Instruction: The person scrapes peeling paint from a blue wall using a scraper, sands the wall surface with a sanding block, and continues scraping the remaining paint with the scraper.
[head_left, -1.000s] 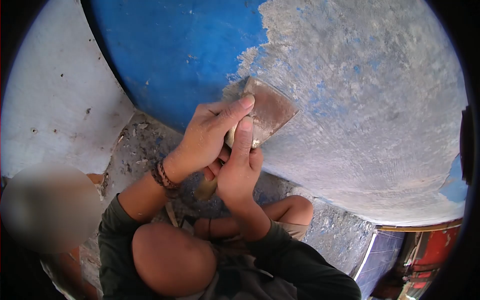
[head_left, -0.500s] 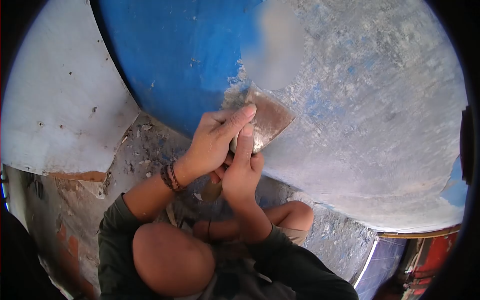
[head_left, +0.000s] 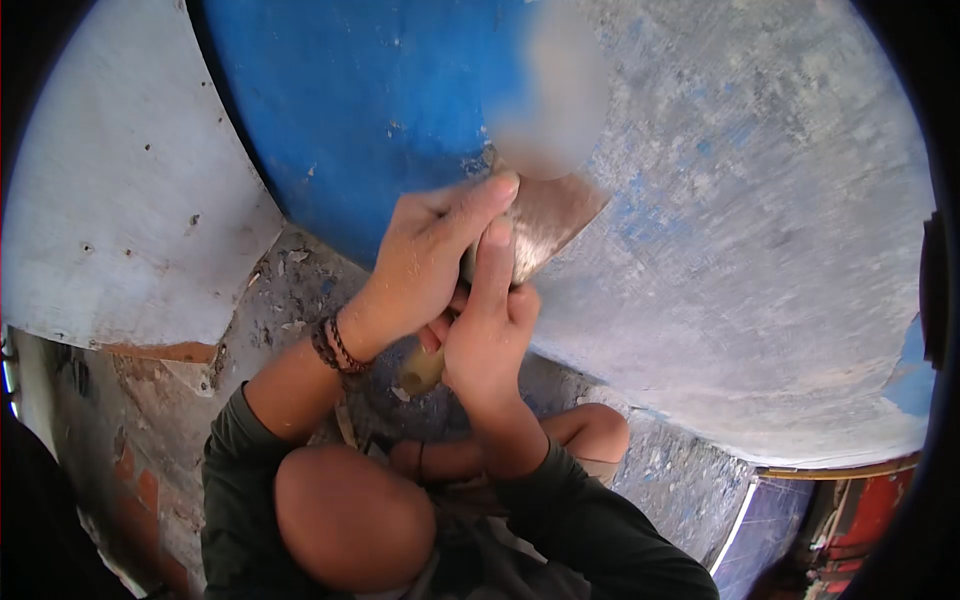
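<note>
Both hands grip a paint scraper [head_left: 560, 215] with a broad worn metal blade, and its pale handle end pokes out below. My left hand [head_left: 415, 260], with dark bead bracelets on the wrist, is closed on it with the thumb along the blade's left side. My right hand [head_left: 490, 345] is wrapped round it lower down, thumb pressed up against the base of the blade. The blade lies against the wall [head_left: 720, 260], where blue paint [head_left: 350, 110] meets bare grey surface. A blurred oval hides the area just above the blade.
A whitish panel [head_left: 120, 180] with small holes stands on the left. Debris and paint flakes lie on the rough ground [head_left: 290, 285]. My bent knees [head_left: 355, 515] are close beneath my arms. Blue tiles [head_left: 765, 525] and red objects [head_left: 870, 510] show at lower right.
The scraper and both hands have moved a little up and to the right along the wall. More of the handle end now shows below the hands.
</note>
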